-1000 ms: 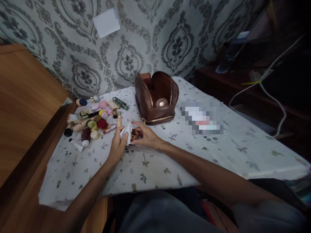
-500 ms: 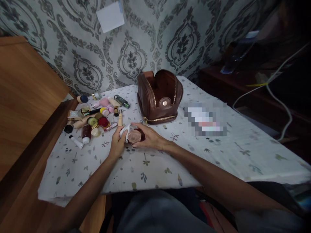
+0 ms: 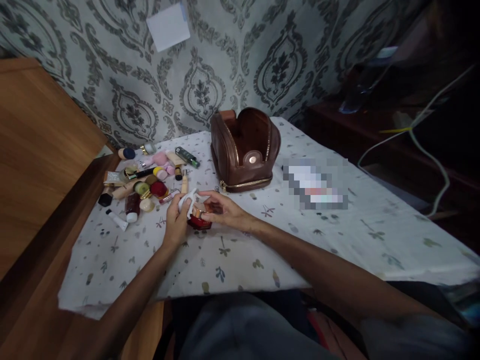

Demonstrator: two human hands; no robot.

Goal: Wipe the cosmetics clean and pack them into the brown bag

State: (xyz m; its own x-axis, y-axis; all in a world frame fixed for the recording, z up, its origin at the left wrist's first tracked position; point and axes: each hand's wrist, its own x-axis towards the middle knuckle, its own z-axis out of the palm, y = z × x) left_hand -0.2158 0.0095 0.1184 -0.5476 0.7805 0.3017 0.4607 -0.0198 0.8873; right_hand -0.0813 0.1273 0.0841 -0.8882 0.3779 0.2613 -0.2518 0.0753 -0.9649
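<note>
My right hand (image 3: 223,212) is closed round a red jar (image 3: 200,223) with a shiny rose-gold lid (image 3: 198,212). Part of the jar is hidden behind my fingers. A crumpled white tissue (image 3: 190,200) is gripped in my left hand (image 3: 177,220) and pressed against the lid's side. Both hands are together just above the patterned tablecloth. Just behind them lies a beige tube (image 3: 184,182). A brown leather cosmetic bag (image 3: 242,172) stands unzipped beyond my right hand, its dark inside showing.
Several cosmetics lie in a cluster at the left, among them a dark red bottle (image 3: 132,204), a white tube (image 3: 117,220) and a green bottle (image 3: 187,156). A blurred-out flat item (image 3: 315,185) is right of the bag. A wooden panel (image 3: 45,150) borders the left side.
The jar has been turned in my right hand: its round lid faced me before, and now its side and red body show. The tissue has shifted along with my left hand.
</note>
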